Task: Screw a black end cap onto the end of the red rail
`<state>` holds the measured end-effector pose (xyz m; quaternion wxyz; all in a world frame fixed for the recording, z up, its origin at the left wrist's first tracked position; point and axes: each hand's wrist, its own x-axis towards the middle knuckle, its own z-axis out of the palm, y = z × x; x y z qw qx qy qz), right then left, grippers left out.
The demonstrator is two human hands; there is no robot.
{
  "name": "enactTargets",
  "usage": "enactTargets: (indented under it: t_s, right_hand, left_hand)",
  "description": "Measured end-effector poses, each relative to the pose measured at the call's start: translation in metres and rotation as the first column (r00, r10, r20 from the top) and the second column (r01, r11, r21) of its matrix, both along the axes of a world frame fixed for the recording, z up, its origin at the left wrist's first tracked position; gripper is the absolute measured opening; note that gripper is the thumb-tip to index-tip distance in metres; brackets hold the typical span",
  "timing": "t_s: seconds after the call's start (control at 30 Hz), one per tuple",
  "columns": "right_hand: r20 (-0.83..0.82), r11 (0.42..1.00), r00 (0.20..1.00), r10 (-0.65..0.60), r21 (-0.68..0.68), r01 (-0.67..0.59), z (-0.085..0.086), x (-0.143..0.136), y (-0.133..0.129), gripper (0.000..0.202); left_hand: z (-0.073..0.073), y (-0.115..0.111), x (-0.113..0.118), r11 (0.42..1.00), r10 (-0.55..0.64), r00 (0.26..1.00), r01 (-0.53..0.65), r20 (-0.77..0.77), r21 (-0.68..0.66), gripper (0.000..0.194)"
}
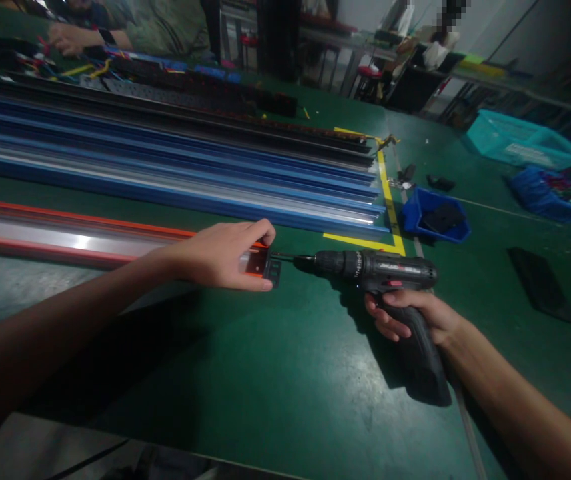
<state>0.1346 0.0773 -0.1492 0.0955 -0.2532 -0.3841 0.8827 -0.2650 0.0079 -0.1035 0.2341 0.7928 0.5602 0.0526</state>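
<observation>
A long orange-edged metal profile (80, 237) lies across the green table, its right end under my left hand (220, 257). My left thumb and fingers close around that end, where a black end cap (272, 272) sits. In my right hand (410, 313) is a black cordless drill (375, 270), gripped by its handle and pointing left. The drill's thin bit reaches the end cap; whether it sits in a screw there is too small to tell.
Several blue and black profiles (175, 167) lie behind, ending near yellow tape (388, 193). A small blue bin (433, 213), a teal basket (525, 143) and a flat black piece (540, 283) are on the right. Another person's hand (70, 40) works by wires at the far left.
</observation>
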Motion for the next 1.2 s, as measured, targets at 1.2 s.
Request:
enactTargets:
  t_s: [1.2]
  right_hand:
    - [-0.033,1.0,0.999,-0.003,0.001,0.003,-0.0016,-0.0006,0.0,0.023]
  left_hand:
    - [-0.0023,0.0002,-0.0013,1.0,-0.004,1.0,0.004,0.007,0.016,0.063]
